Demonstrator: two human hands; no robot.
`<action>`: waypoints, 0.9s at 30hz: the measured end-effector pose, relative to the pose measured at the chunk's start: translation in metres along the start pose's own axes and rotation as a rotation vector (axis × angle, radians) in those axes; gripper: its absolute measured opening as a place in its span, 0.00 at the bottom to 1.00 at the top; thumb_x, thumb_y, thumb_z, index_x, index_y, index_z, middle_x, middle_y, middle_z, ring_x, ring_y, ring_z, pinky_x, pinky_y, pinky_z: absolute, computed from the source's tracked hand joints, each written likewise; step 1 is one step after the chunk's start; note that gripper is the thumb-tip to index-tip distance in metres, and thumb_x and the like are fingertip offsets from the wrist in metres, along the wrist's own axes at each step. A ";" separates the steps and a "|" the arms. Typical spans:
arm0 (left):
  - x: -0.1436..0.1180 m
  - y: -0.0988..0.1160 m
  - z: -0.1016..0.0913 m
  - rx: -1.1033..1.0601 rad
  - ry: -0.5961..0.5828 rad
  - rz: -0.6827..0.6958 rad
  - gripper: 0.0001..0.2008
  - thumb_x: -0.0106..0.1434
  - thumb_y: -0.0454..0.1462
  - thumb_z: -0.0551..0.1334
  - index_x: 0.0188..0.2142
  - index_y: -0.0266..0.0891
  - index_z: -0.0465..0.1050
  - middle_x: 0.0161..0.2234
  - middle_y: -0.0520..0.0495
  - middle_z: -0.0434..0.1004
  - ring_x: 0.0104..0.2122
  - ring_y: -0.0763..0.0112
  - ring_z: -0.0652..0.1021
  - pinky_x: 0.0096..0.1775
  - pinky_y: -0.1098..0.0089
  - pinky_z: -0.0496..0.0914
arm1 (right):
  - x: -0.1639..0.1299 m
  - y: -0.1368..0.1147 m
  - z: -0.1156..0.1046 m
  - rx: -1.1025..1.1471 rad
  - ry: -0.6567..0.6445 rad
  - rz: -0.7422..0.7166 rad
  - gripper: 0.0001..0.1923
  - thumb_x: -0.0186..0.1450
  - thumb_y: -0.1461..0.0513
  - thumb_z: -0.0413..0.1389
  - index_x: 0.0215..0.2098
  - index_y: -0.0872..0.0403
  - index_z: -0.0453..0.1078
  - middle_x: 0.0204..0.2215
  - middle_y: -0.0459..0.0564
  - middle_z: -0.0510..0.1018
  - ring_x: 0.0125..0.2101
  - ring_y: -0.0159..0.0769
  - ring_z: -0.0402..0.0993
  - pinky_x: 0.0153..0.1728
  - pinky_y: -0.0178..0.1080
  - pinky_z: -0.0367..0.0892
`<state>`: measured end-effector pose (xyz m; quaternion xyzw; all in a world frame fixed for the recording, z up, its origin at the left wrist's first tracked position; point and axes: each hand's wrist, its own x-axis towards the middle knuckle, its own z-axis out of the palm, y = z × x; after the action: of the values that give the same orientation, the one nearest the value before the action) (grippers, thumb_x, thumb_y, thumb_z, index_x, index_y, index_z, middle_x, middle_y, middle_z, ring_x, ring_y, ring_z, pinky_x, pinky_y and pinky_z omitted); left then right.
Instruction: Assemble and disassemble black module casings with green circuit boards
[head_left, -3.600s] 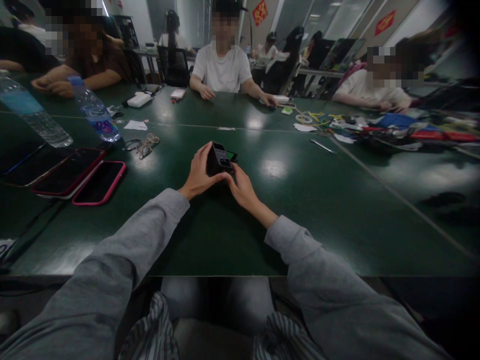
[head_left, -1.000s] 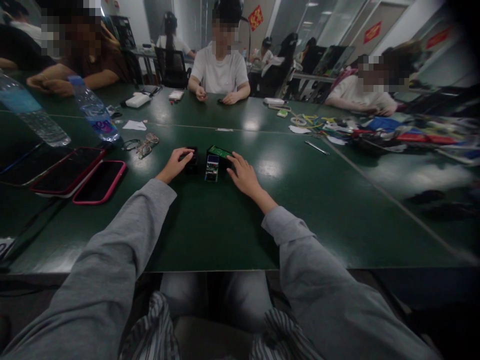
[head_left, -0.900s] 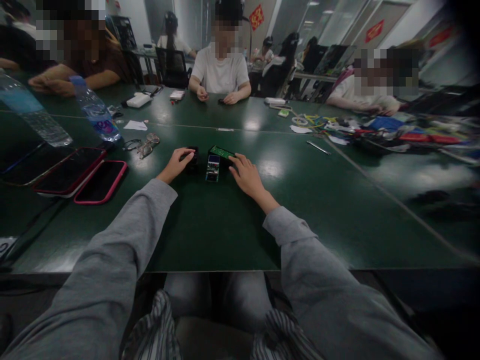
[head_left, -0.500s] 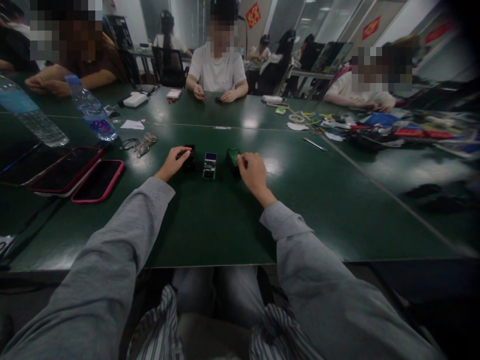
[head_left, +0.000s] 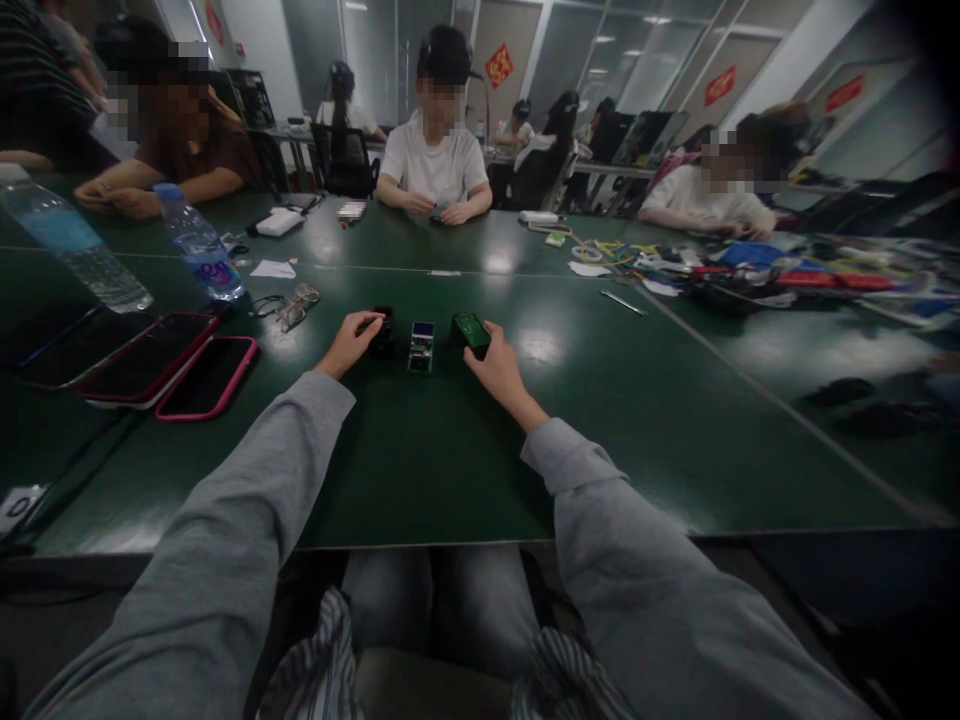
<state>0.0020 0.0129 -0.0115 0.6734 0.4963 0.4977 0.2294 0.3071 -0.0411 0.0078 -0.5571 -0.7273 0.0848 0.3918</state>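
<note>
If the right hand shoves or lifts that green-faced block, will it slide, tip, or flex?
The green-faced block looks boxy and rigid, so probably no flex. It sits low on the glossy green table, so a push likely slides it rather than tips it. It is small beside the right hand, so probably light.

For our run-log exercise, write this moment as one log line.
left hand: on black part | right hand: on green-topped part | between: small circuit board, untouched | surface: green table
</note>
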 end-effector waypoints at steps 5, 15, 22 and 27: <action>0.002 -0.004 0.000 0.010 -0.018 0.021 0.19 0.64 0.50 0.59 0.46 0.42 0.77 0.49 0.43 0.74 0.53 0.61 0.72 0.56 0.55 0.68 | 0.002 -0.003 -0.008 -0.296 -0.054 -0.232 0.33 0.61 0.71 0.50 0.64 0.62 0.57 0.66 0.61 0.60 0.67 0.49 0.54 0.66 0.53 0.54; -0.001 0.000 -0.001 0.019 -0.031 -0.015 0.19 0.65 0.50 0.58 0.48 0.44 0.76 0.51 0.43 0.72 0.52 0.62 0.73 0.56 0.56 0.68 | 0.005 -0.001 -0.003 -0.171 0.039 -0.069 0.35 0.65 0.56 0.56 0.65 0.65 0.55 0.62 0.68 0.64 0.64 0.54 0.59 0.61 0.55 0.60; -0.002 0.003 -0.001 0.011 -0.034 -0.016 0.18 0.65 0.49 0.58 0.48 0.44 0.75 0.51 0.44 0.72 0.52 0.63 0.73 0.57 0.56 0.67 | 0.005 0.003 -0.004 -0.108 -0.027 0.014 0.33 0.61 0.63 0.55 0.64 0.63 0.56 0.58 0.68 0.70 0.57 0.56 0.69 0.56 0.58 0.66; -0.002 0.005 -0.002 0.020 -0.039 -0.026 0.18 0.65 0.49 0.58 0.48 0.44 0.75 0.51 0.43 0.71 0.50 0.62 0.74 0.56 0.56 0.68 | 0.002 -0.010 -0.007 -0.234 -0.046 -0.199 0.32 0.63 0.64 0.54 0.65 0.60 0.56 0.64 0.64 0.62 0.66 0.54 0.54 0.63 0.60 0.56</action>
<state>0.0025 0.0090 -0.0079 0.6788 0.5053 0.4764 0.2386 0.3044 -0.0452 0.0193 -0.5220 -0.7927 -0.0268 0.3139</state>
